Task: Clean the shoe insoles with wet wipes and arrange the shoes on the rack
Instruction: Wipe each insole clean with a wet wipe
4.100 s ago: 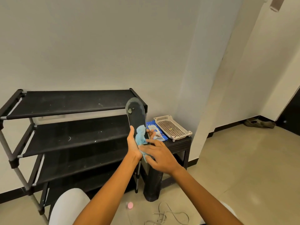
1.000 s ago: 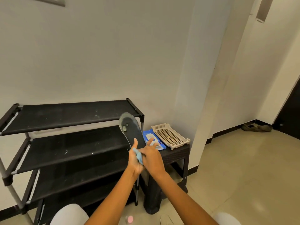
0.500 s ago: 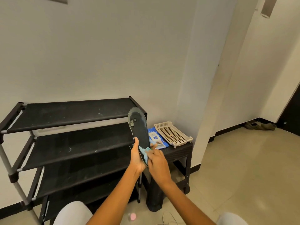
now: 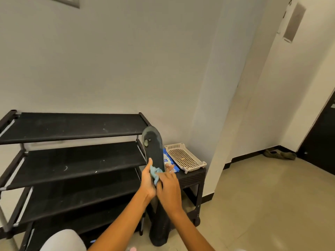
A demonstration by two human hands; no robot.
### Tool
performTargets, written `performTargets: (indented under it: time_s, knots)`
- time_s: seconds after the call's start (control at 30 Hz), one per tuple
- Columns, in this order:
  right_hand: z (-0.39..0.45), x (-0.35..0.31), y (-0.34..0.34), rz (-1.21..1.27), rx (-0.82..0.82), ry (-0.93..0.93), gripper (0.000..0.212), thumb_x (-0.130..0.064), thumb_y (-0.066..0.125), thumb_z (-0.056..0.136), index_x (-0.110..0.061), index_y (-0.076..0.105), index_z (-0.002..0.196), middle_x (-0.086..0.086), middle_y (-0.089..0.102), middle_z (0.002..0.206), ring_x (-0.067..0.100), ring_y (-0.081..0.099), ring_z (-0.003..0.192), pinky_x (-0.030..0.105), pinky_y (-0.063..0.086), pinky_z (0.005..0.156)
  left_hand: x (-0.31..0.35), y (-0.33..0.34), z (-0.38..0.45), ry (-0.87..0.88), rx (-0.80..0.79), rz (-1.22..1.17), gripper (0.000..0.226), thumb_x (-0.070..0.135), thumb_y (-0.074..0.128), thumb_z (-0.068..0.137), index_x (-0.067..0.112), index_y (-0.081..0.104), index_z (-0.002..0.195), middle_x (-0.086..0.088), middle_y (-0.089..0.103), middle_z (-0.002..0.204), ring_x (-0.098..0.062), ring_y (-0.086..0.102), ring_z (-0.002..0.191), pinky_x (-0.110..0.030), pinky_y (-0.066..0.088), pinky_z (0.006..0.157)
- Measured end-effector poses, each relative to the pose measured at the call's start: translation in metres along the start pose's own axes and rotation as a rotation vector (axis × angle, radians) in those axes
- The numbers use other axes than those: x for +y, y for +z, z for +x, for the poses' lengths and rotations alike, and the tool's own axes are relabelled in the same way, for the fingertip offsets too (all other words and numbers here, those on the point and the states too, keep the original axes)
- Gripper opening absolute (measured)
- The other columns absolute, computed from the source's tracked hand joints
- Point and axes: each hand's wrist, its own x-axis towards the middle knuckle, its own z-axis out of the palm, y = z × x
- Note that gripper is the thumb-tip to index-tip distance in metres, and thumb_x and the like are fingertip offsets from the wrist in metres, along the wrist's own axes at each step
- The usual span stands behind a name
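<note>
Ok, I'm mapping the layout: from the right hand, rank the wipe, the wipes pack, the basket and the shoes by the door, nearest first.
From the right hand:
1. Wipe, under its fingers.
2. Wipes pack, just beyond, on the side table.
3. Basket, right of the pack.
4. Shoes, far right, by the door.

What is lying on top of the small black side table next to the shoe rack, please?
On the side table sit a beige perforated tray and a blue wet-wipe pack. The raised insole and both hands cover the pack's near-left part and that table corner.
</note>
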Motion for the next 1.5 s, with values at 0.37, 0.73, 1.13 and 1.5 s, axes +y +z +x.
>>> performTargets:
  time_s: [0.37, 0.73, 1.13, 1.5]
  knots:
    - [0.042, -0.005, -0.021, -0.013, 0.030, 0.035, 0.027, -0.012, 0.048, 0.092, -0.013, 0.063, 0.115, 0.006, 0.061, 0.112, 0.020, 0.052, 0.106, 0.029, 0.045, 0.088, -0.001, 0.030, -0.013, 0.028, -0.005, 0.049, 0.054, 0.049, 0.045, 0.092, 0.004, 0.060, 0.116, -0.016, 0.062, 0.114, -0.027, 0.057, 0.109, -0.040, 0.040, 0.102]
    - [0.033, -0.001, -0.041, 0.110, 0.087, -0.025, 0.029, -0.009, 0.050, 0.093, -0.013, 0.060, 0.119, 0.005, 0.060, 0.117, 0.015, 0.055, 0.107, 0.027, 0.047, 0.092, 0.013, 0.019, -0.016, -0.002, -0.031, 0.097, 0.065, 0.058, 0.049, 0.083, 0.006, 0.062, 0.118, -0.018, 0.064, 0.109, -0.030, 0.062, 0.097, -0.043, 0.049, 0.087]
    - [0.018, -0.017, -0.032, 0.232, -0.033, -0.174, 0.027, -0.009, 0.050, 0.087, -0.015, 0.067, 0.107, 0.001, 0.065, 0.104, 0.006, 0.055, 0.098, 0.016, 0.045, 0.088, 0.021, 0.003, -0.013, 0.035, -0.001, 0.094, 0.053, 0.045, 0.055, 0.083, -0.002, 0.066, 0.103, -0.021, 0.069, 0.098, -0.031, 0.067, 0.092, -0.042, 0.054, 0.084]
    - [0.033, -0.027, -0.018, 0.090, -0.086, -0.036, 0.018, -0.013, 0.050, 0.088, -0.009, 0.066, 0.094, 0.004, 0.061, 0.094, 0.015, 0.055, 0.087, 0.027, 0.049, 0.079, 0.014, 0.016, -0.011, 0.129, -0.011, 0.143, 0.073, 0.066, 0.050, 0.080, 0.004, 0.062, 0.115, -0.017, 0.067, 0.103, -0.028, 0.065, 0.097, -0.043, 0.050, 0.092]
